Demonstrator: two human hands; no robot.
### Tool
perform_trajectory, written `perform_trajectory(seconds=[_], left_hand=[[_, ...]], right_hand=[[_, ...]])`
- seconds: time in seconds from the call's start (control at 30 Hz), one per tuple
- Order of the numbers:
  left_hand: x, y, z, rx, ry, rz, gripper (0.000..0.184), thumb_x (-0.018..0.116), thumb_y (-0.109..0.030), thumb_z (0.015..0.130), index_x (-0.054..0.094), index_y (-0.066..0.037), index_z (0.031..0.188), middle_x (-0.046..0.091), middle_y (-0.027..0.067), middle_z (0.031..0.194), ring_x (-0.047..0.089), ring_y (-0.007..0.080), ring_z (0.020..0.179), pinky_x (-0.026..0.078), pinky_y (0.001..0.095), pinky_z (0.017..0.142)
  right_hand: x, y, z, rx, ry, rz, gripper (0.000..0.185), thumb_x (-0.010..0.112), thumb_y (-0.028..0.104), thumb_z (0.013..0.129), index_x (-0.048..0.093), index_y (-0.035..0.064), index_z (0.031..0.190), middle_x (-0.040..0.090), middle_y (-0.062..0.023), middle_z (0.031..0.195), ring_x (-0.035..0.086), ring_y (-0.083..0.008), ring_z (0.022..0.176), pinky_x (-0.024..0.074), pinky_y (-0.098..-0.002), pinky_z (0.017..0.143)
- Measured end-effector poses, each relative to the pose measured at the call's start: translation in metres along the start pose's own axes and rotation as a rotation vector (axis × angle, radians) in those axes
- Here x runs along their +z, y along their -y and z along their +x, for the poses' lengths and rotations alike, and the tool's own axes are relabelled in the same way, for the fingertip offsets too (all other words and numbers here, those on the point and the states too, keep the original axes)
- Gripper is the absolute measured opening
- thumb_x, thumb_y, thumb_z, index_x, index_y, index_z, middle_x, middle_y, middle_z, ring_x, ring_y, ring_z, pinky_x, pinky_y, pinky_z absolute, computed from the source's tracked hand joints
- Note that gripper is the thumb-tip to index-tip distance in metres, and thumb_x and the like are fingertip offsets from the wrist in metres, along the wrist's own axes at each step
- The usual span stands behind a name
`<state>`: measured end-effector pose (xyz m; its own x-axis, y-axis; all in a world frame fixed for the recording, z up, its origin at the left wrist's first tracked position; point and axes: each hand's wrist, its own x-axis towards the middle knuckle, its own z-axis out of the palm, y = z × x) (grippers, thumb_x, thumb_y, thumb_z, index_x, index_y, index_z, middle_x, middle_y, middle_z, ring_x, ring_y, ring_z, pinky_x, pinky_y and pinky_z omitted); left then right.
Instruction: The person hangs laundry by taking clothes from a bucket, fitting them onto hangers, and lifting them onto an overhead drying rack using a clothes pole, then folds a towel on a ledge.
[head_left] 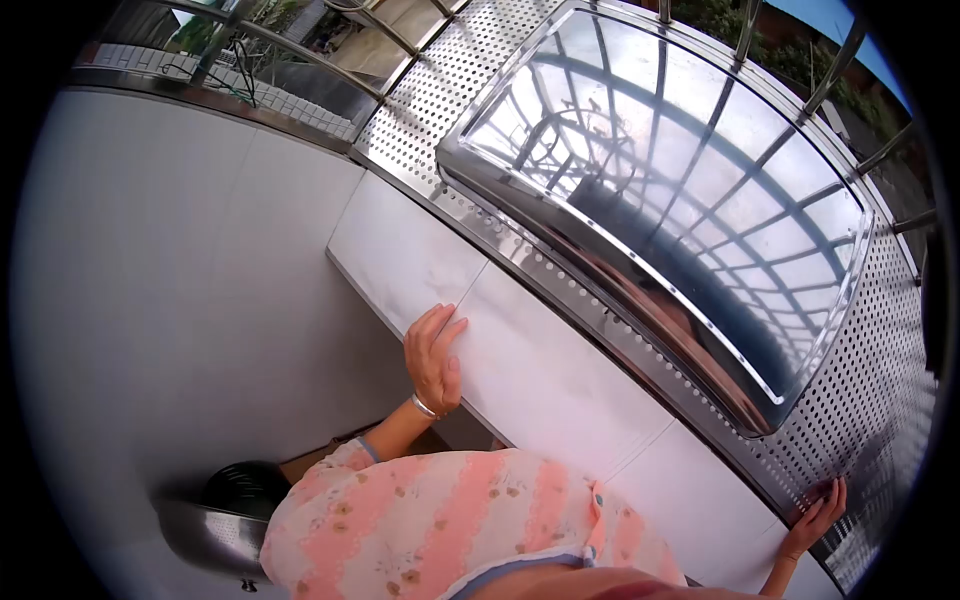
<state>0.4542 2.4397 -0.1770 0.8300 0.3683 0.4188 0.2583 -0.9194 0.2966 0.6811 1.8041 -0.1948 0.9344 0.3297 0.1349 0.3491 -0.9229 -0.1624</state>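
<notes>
My left hand [435, 358] rests on the near edge of the white tiled ledge [545, 365], its fingers a little apart and nothing held in it. A silver bracelet [424, 407] circles that wrist. At the lower right, my right hand [824, 515] lies at the edge of the perforated metal sheet [425, 95], fingers spread and without an object. Beyond the ledge, a large shiny metal box or lid [680, 190] sits on the perforated sheet, reflecting bars and sky. Neither hand touches it.
Metal bars [750, 30] stand along the far side of the sheet. A plain pale wall [190, 260] fills the left. At the lower left are a metal basin [215, 535] and a dark green basket [245, 488].
</notes>
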Motion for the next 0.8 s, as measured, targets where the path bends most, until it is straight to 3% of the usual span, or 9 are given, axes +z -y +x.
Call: perform_trajectory(seconds=[0.17,0.37,0.47,0.8], left_hand=[[0.001,0.003,-0.001,-0.007,0.011,-0.014,0.043,0.039,-0.024,0.083,0.065,0.001,0.106,0.057,0.0204,0.119,0.053,0.0361,0.111,0.038,0.0441,0.095],[0.004,0.003,0.000,-0.019,0.019,-0.016,0.044,0.038,-0.026,0.084,0.065,0.001,0.106,0.058,0.0199,0.119,0.053,0.0365,0.110,0.039,0.0441,0.094],[0.005,0.002,-0.001,-0.020,0.025,-0.009,0.043,0.039,-0.026,0.084,0.065,0.001,0.106,0.058,0.0206,0.118,0.054,0.0368,0.109,0.039,0.0442,0.094],[0.007,-0.001,0.000,-0.016,0.029,-0.004,0.043,0.040,-0.026,0.085,0.064,0.001,0.107,0.057,0.0222,0.117,0.053,0.0376,0.110,0.039,0.0453,0.094]], right_hand=[[-0.003,0.005,0.001,0.007,0.038,-0.063,0.046,0.030,0.029,0.102,0.043,-0.0013,0.134,0.038,-0.0161,0.140,0.037,-0.0303,0.130,0.0293,-0.0389,0.107],[0.001,0.001,-0.004,0.058,0.059,-0.013,0.046,0.029,0.028,0.102,0.042,0.0009,0.137,0.039,-0.0140,0.142,0.035,-0.0293,0.132,0.0247,-0.0389,0.111],[-0.002,-0.004,-0.003,0.021,0.079,-0.147,0.046,0.029,0.028,0.102,0.042,0.0005,0.137,0.038,-0.0138,0.142,0.034,-0.0292,0.132,0.0249,-0.0383,0.111],[-0.004,-0.011,0.001,-0.031,0.063,-0.131,0.047,0.030,0.028,0.101,0.042,-0.0007,0.136,0.040,-0.0157,0.141,0.036,-0.0306,0.131,0.0254,-0.0393,0.110]])
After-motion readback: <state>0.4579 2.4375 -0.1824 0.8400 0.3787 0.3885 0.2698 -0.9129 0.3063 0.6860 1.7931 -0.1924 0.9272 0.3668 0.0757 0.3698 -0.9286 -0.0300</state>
